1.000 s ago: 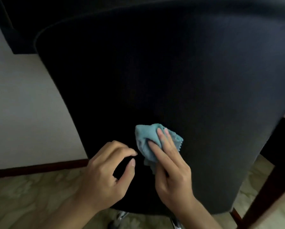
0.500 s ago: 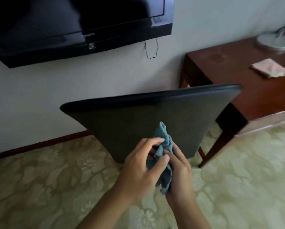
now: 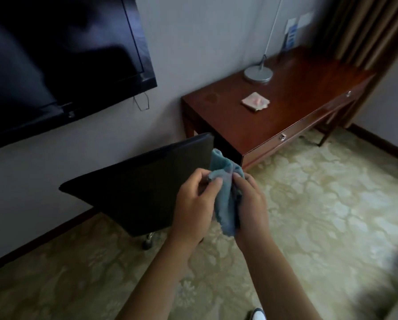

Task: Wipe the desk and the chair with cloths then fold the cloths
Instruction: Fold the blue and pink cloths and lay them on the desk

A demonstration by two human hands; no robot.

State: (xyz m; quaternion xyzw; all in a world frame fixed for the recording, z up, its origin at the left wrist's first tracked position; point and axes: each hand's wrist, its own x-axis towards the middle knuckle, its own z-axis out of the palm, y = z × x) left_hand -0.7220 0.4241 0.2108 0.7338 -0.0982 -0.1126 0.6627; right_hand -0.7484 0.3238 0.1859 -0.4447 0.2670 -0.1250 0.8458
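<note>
A crumpled blue cloth (image 3: 225,195) hangs between both hands in mid-air, in front of the black chair back (image 3: 138,190). My left hand (image 3: 193,204) pinches its upper left part with thumb and fingers. My right hand (image 3: 251,204) grips its right side, fingers curled round the fabric. On the dark wooden desk (image 3: 297,112) to the right lies a folded pink cloth (image 3: 255,101). The chair stands between me and the wall, its seat hidden behind the back.
A black television (image 3: 55,61) hangs on the wall at the left. A lamp's round metal base (image 3: 258,74) stands at the desk's back. Curtains (image 3: 364,26) hang at the far right. Patterned carpet covers the floor; a chair caster (image 3: 147,243) shows below.
A second ago my right hand pressed the cloth against the chair back. Since then the view has pulled back and both hands have lifted the cloth off the chair and hold it together.
</note>
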